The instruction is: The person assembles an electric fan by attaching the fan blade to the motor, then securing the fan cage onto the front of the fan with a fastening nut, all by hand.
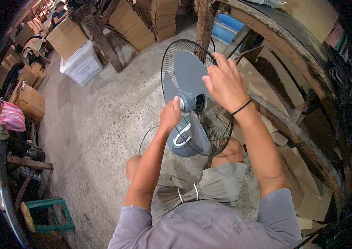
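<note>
- Bare concrete floor (97,124) lies open to the left; wooden beams (292,124) crowd close on the right.
- The fan (209,120) is held above the person's knees, axle pointing up at the camera.
- One wire guard (171,54), three grey blades (199,133).
- Left hand (169,114): grip clenched on the hub (187,103).
- Right hand (226,83): grasping the upper blade (190,68).

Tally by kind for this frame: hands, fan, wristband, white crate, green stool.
bare hands: 2 (left hand, right hand)
grey-bladed fan with black wire guard: 1
thin black wristband: 1
white plastic crate: 1
green-framed stool: 1
Total: 6
</note>
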The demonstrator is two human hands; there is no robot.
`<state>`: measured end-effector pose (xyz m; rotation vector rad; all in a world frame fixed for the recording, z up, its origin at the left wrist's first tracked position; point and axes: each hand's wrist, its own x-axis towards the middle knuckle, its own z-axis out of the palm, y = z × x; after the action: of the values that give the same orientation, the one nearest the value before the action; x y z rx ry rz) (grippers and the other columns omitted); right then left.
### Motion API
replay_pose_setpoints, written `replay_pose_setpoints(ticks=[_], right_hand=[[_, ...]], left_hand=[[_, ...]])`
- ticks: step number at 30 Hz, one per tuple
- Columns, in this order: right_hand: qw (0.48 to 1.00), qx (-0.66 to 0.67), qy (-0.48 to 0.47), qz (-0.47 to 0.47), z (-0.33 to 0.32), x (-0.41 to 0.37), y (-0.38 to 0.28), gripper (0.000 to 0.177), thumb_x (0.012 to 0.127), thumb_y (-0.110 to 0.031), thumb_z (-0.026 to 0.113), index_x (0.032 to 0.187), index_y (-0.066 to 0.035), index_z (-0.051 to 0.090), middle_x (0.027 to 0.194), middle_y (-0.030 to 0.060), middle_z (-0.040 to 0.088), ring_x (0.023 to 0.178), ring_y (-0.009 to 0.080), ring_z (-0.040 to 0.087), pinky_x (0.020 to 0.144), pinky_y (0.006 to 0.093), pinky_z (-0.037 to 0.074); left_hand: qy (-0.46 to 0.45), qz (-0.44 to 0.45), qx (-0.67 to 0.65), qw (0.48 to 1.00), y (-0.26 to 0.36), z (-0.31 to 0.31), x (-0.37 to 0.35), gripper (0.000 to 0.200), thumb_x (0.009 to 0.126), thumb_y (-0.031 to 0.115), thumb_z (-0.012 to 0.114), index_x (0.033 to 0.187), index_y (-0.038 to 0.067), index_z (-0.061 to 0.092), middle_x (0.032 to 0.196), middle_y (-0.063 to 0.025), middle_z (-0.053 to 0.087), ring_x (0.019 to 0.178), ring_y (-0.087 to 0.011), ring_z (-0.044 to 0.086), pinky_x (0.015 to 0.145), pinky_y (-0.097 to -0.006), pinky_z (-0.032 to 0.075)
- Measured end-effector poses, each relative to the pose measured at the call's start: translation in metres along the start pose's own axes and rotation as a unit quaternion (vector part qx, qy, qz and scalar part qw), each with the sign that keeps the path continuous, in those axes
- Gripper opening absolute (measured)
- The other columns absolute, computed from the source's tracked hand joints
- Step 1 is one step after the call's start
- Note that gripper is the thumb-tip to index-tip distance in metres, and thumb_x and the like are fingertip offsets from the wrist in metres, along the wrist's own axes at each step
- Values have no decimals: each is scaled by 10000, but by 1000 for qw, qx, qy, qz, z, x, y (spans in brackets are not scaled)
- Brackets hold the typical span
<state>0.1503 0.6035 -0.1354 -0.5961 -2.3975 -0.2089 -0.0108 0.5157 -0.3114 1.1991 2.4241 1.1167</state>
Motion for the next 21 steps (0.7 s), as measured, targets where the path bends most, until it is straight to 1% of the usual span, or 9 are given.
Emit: replay_pose_setpoints(ticks=[3, 5, 9, 12, 14, 15, 17, 20, 21], right_hand=[[1000, 4, -14, 6, -1, 0, 0, 188, 755, -171, 671, 840, -5, 648, 1218, 173, 502, 1019, 354, 523, 782, 429, 525], [1000, 10, -11, 7, -1, 0, 2, 187, 754, -171, 671, 838, -5, 648, 1215, 173, 503, 1019, 353, 523, 778, 429, 526], [1000, 15, -5, 6, -2, -1, 0, 184, 754, -171, 671, 832, -6, 648, 1213, 172, 504, 1021, 350, 526, 778, 430, 528], [1000, 8, -15, 9, -1, -1, 0, 181, 754, -169, 671, 828, -6, 649, 1215, 170, 503, 1029, 349, 527, 780, 430, 528], [1000, 11, -10, 8, -1, -1, 1, 180, 754, -169, 671, 827, -7, 649, 1214, 170, 504, 1034, 350, 526, 781, 431, 528], [1000, 13, -7, 8, -1, -1, 1, 179, 753, -169, 671, 827, -7, 650, 1213, 170, 505, 1038, 351, 525, 782, 431, 528], [1000, 13, -8, 9, -1, -1, 1, 179, 754, -170, 671, 826, -8, 650, 1213, 170, 506, 1038, 351, 524, 782, 430, 528], [1000, 13, -9, 13, -1, -1, 2, 180, 755, -171, 671, 827, -8, 649, 1214, 170, 505, 1037, 350, 522, 783, 430, 528], [1000, 14, -9, 13, 0, -1, 2, 181, 756, -172, 671, 829, -8, 648, 1216, 170, 504, 1035, 349, 522, 784, 431, 528]], left_hand=[[-13, -26, -9, 1000, 3, -7, -6, 441, 962, 384, 344, 998, -17, 524, 904, -273, 590, 882, -459, 557, 797, -524, 426], [17, 64, -24, 998, 3, -11, -14, 488, 961, 403, 325, 997, -28, 552, 943, -287, 600, 927, -467, 549, 809, -516, 420], [-3, 73, 7, 997, 2, -12, -12, 521, 956, 428, 319, 987, -28, 570, 959, -287, 607, 961, -463, 545, 816, -503, 418], [-1, 12, -27, 1000, 2, -6, -2, 522, 951, 442, 329, 978, -23, 564, 926, -271, 611, 952, -453, 550, 803, -489, 425], [-99, -140, -178, 969, 1, -4, 2, 525, 951, 439, 326, 965, -31, 561, 932, -283, 607, 946, -459, 553, 802, -489, 425], [-99, -140, -178, 969, 0, -5, 2, 525, 951, 439, 326, 965, -31, 561, 932, -283, 607, 946, -459, 553, 802, -489, 425], [-44, -35, -64, 996, -2, -6, -3, 529, 948, 443, 328, 959, -31, 562, 928, -288, 606, 924, -464, 556, 799, -486, 425], [17, 76, -12, 997, -3, -8, -12, 537, 945, 452, 330, 947, -29, 568, 922, -287, 606, 900, -463, 560, 792, -484, 426], [17, 76, -12, 997, -4, -8, -11, 537, 945, 452, 330, 947, -29, 568, 922, -287, 606, 900, -463, 560, 792, -484, 426]])
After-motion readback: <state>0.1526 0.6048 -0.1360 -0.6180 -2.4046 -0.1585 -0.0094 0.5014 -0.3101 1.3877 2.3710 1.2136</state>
